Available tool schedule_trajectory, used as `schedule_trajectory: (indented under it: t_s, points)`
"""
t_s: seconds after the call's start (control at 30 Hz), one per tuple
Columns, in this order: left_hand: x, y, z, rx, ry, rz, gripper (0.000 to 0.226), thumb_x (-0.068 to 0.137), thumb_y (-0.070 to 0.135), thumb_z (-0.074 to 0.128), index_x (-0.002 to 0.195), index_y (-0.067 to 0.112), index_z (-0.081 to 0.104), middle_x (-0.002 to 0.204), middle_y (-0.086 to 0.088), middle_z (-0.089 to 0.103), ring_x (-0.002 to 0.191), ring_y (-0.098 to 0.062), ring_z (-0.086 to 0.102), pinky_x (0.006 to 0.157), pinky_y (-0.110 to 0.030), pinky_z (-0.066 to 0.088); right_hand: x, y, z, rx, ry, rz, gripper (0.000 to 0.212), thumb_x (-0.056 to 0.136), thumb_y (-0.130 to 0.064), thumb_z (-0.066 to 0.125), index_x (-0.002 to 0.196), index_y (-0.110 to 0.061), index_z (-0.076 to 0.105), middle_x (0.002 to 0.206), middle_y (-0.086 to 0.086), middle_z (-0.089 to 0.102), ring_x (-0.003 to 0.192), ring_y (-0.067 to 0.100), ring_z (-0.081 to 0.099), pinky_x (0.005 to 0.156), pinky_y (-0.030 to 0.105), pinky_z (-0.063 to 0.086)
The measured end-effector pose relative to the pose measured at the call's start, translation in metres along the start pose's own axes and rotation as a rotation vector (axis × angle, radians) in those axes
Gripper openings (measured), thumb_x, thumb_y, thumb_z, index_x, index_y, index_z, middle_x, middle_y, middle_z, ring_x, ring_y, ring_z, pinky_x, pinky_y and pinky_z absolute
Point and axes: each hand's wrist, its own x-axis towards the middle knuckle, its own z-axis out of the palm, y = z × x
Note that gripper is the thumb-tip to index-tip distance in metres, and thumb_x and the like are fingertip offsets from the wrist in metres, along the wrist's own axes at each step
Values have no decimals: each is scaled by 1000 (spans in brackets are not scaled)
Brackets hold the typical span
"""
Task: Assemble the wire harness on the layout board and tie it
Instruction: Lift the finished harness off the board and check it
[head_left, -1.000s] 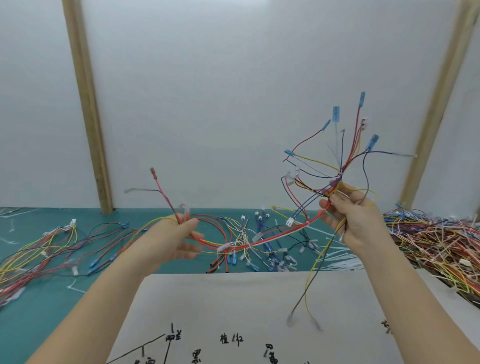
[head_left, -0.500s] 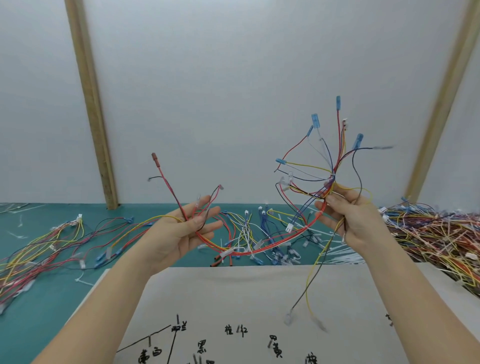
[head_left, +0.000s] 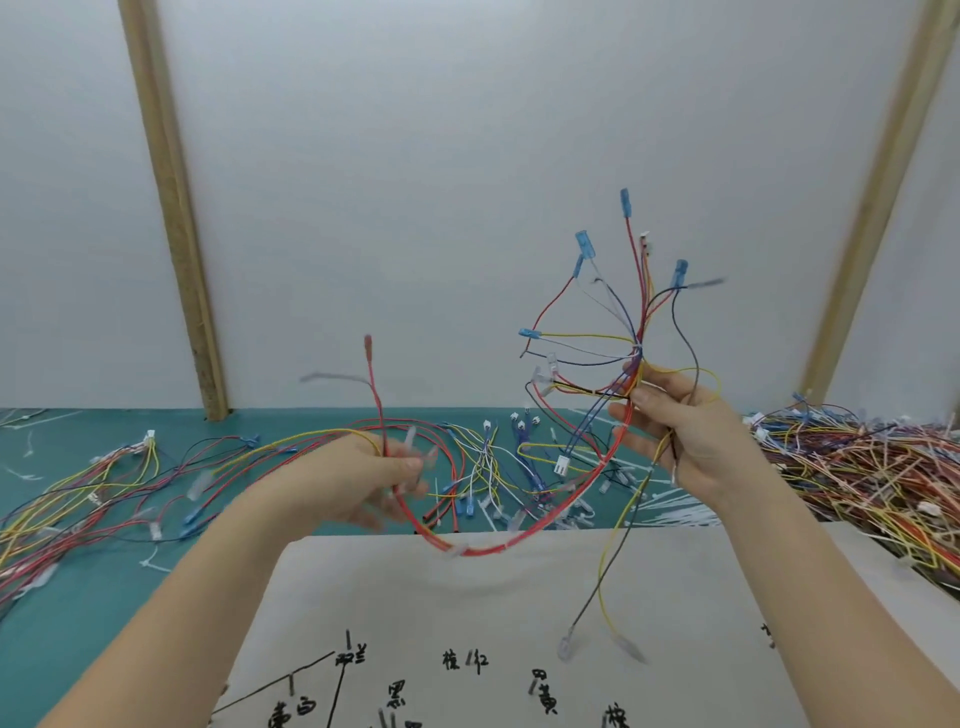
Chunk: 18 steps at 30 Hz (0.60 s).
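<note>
I hold a wire harness (head_left: 524, 538) in the air above the layout board (head_left: 519, 608), a pale sheet with black handwritten labels and short pins. My right hand (head_left: 680, 431) grips the harness at its tied junction, where red, yellow, blue and black wires fan upward with blue terminals. A yellow and a dark wire hang down from it over the board. The red trunk sags in a loop to my left hand (head_left: 363, 473), whose blurred fingers curl round the other end; one red wire sticks straight up from it.
A large tangled heap of wires (head_left: 862, 478) lies at the right on the green table (head_left: 104, 587). More wire bundles (head_left: 93, 483) lie at the left, and loose connectors and white cable ties (head_left: 498, 467) behind the board. A white wall with two wooden posts stands behind.
My left hand's fingers, spread open half a second ago, have curled round the red wires. The red trunk now sags lower between my hands. My right hand has barely moved.
</note>
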Motion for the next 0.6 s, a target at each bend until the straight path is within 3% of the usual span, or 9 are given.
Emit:
schedule_trajectory:
  t_s: [0.1, 0.17, 0.27, 0.33, 0.37, 0.4, 0.5, 0.53, 0.6]
  points:
    - [-15, 15, 0, 566, -217, -305, 56, 90, 58, 37, 91, 9, 62, 76, -2, 72, 55, -14, 63, 48, -18, 47, -1, -3, 5, -26, -27, 6, 24, 91, 4, 47, 93, -15, 62, 68, -7, 72, 58, 9, 68, 49, 24, 56]
    - [-27, 32, 1, 682, -368, -416, 74, 82, 73, 26, 80, 11, 66, 66, -1, 71, 52, -12, 63, 45, -14, 43, -3, -6, 8, -43, -33, -1, 23, 90, 3, 48, 94, -15, 62, 69, -8, 72, 58, 9, 68, 49, 23, 55]
    - [-48, 58, -1, 433, -746, -221, 87, 67, 87, 23, 67, 15, 71, 65, -1, 71, 51, -11, 64, 43, -16, 43, -5, -13, 12, -58, -24, -22, 21, 89, 3, 50, 95, -13, 62, 70, -7, 72, 58, 10, 69, 48, 23, 55]
    - [-63, 74, 3, 63, -950, 28, 82, 71, 83, 29, 80, 15, 74, 73, 1, 73, 59, -9, 67, 48, -17, 48, -8, -18, 17, -63, -24, -36, 21, 89, 3, 50, 92, -14, 63, 70, -6, 73, 58, 11, 69, 48, 24, 55]
    - [-68, 80, 9, -122, -936, 150, 74, 74, 77, 36, 89, 15, 74, 80, 0, 73, 65, -11, 68, 52, -19, 52, -10, -20, 20, -70, -27, -45, 22, 89, 3, 50, 90, -14, 63, 71, -6, 73, 59, 11, 69, 48, 25, 56]
    - [-69, 85, 18, -269, -822, 249, 62, 75, 70, 45, 95, 18, 73, 87, -1, 73, 71, -13, 69, 56, -21, 54, -12, -22, 24, -81, -33, -58, 22, 89, 3, 51, 90, -15, 63, 72, -6, 73, 60, 12, 69, 50, 26, 56]
    - [-54, 83, 54, -367, -163, 423, 16, 83, 37, 59, 92, 30, 69, 102, 5, 69, 82, -9, 67, 68, -22, 55, -19, -27, 40, -155, -74, -108, 22, 88, 3, 52, 93, -14, 64, 74, -7, 73, 62, 10, 69, 53, 25, 57]
    - [-48, 79, 64, -352, -9, 451, 13, 87, 28, 55, 96, 34, 63, 106, 9, 65, 87, -6, 64, 75, -21, 53, -22, -28, 48, -204, -95, -131, 22, 88, 3, 53, 96, -15, 64, 74, -8, 73, 63, 8, 69, 54, 23, 57]
    - [-38, 72, 77, -446, 51, 446, 27, 92, 15, 48, 103, 39, 53, 110, 16, 58, 96, -4, 59, 82, -21, 48, -32, -29, 66, -413, -148, -231, 30, 88, 2, 54, 105, -20, 64, 80, -15, 71, 69, 0, 66, 60, 16, 54]
